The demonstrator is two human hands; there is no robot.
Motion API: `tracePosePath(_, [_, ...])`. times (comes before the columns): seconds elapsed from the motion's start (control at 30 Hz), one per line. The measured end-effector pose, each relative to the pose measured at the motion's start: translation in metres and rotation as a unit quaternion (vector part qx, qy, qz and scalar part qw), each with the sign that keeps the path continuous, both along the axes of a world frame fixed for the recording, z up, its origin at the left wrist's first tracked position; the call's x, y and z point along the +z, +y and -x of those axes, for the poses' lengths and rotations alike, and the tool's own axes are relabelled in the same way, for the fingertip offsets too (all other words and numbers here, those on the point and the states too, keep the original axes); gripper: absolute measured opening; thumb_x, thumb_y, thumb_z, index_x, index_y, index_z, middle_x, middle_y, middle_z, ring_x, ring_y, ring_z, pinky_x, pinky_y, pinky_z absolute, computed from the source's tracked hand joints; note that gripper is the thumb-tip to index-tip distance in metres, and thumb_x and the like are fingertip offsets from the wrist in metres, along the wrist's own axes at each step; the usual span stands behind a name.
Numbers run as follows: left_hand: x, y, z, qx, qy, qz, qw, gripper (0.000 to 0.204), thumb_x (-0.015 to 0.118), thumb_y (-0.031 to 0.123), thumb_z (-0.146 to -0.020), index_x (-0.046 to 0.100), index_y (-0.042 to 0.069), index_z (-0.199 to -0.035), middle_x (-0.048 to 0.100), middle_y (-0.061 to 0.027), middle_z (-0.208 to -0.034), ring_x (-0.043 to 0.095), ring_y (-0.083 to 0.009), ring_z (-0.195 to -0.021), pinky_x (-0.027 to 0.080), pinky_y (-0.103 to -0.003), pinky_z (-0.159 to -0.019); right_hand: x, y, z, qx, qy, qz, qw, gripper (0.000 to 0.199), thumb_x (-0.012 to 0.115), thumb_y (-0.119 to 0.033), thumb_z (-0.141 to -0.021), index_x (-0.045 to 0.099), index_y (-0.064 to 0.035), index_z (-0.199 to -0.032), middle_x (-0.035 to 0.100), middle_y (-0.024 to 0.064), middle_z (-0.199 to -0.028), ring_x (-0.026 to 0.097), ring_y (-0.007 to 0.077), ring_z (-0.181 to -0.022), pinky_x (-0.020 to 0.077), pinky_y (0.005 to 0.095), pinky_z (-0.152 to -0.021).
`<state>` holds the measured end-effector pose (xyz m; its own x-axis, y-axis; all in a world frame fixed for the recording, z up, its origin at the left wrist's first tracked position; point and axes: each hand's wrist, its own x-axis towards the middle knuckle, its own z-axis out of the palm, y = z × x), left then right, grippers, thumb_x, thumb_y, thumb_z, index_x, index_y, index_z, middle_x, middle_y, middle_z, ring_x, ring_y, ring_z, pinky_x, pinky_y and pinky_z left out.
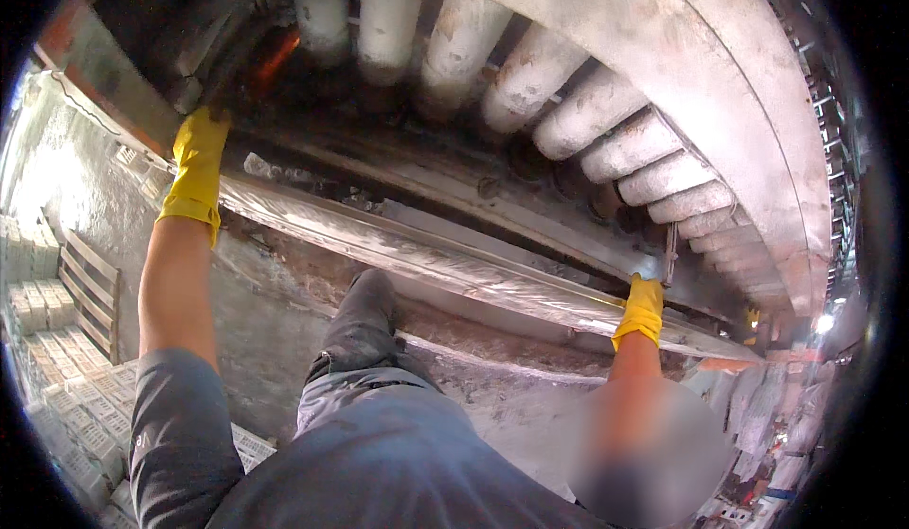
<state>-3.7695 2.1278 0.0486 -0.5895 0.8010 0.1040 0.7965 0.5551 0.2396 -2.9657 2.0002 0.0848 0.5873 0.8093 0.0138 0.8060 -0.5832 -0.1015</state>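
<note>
Both of my hands wear yellow rubber gloves and reach far apart over a long metal trough (pixel 398 231). My left hand (pixel 201 155) is at the left end, its fingers closed at a dark metal bar (pixel 530 221) that runs along the inner side of the trough; shadow hides part of the fingers. Toward the right end, my right hand (pixel 641 309) is closed at the same bar, beside a thin upright rod (pixel 671 254). Small pale lumps (pixel 260 164) lie in the trough near my left hand.
A row of thick, whitish cylinders (pixel 464 41) lies under a broad curved metal housing (pixel 739 93) ahead. Something glows orange (pixel 279 55) in the dark at far left. Stacked pale blocks (pixel 85 406) and a wooden pallet (pixel 90 287) stand left. Something small and yellow (pixel 753 321) shows far right.
</note>
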Motion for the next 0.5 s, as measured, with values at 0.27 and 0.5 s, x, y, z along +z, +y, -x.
tracePosePath(0.27, [0.003,0.018,-0.003,-0.006,-0.011,-0.030,0.999,0.049,0.061,0.049,-0.092,0.073,0.010,-0.119,0.072,-0.0211,-0.120,0.067,-0.0412,-0.115,0.052,-0.051,-0.098,-0.011,0.023,-0.021,-0.046,0.036,-0.020,0.998,0.053,0.056,-0.041,-0.100,0.065,0.0075,-0.119,0.067,0.0336,-0.121,0.063,0.0505,-0.113,0.0504,0.0528,-0.095])
tracePosePath(0.5, [-0.002,0.029,0.001,-0.003,-0.019,-0.028,0.999,0.050,0.059,0.050,-0.093,0.073,0.010,-0.120,0.071,-0.0220,-0.121,0.065,-0.0416,-0.117,0.051,-0.051,-0.099,-0.031,0.034,-0.046,-0.064,0.047,-0.057,0.995,0.053,0.060,-0.042,-0.096,0.065,0.0083,-0.114,0.069,0.0319,-0.111,0.069,0.0448,-0.099,0.0531,0.0497,-0.082])
